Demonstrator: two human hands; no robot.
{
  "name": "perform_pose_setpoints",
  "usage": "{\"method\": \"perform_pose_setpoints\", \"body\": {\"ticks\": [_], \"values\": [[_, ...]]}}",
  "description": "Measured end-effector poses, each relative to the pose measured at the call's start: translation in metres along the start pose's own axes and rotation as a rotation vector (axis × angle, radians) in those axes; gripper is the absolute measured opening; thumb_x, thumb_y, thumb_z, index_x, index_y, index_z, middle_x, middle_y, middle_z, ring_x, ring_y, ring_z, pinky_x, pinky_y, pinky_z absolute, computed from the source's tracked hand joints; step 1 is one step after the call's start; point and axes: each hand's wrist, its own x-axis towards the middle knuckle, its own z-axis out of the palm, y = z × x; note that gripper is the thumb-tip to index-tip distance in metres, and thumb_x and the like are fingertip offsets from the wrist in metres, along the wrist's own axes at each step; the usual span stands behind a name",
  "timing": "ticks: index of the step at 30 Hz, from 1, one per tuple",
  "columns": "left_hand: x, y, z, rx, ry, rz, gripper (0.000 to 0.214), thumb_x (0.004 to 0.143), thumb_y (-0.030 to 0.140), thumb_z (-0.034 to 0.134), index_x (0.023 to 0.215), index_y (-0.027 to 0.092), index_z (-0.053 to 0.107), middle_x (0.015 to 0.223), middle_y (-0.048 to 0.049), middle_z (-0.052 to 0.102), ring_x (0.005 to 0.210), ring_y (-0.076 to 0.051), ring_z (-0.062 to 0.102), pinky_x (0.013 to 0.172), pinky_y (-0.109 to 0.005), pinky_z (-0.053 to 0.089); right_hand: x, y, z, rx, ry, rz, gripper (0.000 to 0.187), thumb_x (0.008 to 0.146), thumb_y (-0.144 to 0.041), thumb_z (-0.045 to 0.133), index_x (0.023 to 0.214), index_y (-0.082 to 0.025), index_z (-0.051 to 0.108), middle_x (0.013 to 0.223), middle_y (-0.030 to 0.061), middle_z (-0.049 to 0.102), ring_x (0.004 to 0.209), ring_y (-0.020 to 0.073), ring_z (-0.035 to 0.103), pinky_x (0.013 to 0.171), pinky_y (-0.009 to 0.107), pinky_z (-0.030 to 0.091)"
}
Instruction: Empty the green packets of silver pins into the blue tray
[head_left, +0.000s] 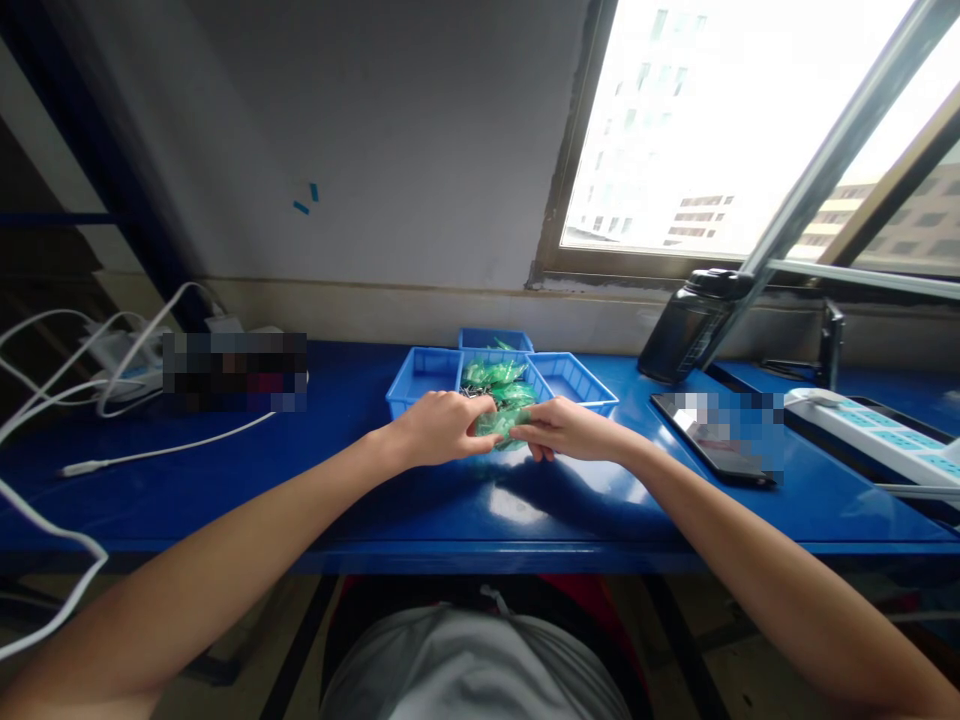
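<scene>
My left hand [450,428] and my right hand [566,430] meet in front of the blue bins, just above the table. Between their fingertips is a crinkled, see-through green plastic bag [501,424], pinched from both sides. Whether anything is inside the bag I cannot tell. Behind it, the middle blue bin holds more green plastic bags [495,374] and some small dark metal pieces [475,391], partly hidden by my left hand. A blue bin on the left [425,372] and another on the right [571,378] flank it, and a further bin [495,338] stands behind.
On the right of the blue table [420,510] lie a phone [712,440] and a white power strip [885,435], with a dark bottle [694,325] behind. White cables [180,440] run across the left side. A wall and window rise at the back.
</scene>
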Motion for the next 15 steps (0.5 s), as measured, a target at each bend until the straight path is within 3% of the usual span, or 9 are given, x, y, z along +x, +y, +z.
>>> {"method": "perform_pose_setpoints", "body": {"ticks": [15], "values": [[-0.0005,0.0002,0.0004,-0.026,-0.036,0.002,0.030,0.081,0.045,0.051,0.098,0.022,0.057,0.071,0.0005,0.066,0.066,-0.017,0.062,0.056,-0.022,0.036,0.0007,-0.0049,-0.0012,0.001,-0.039,0.013,0.036,0.084,-0.041,0.049,0.060,-0.015,0.056,0.055,0.0015,0.063,0.048,0.0092,0.055,0.049,0.018,0.041]]}}
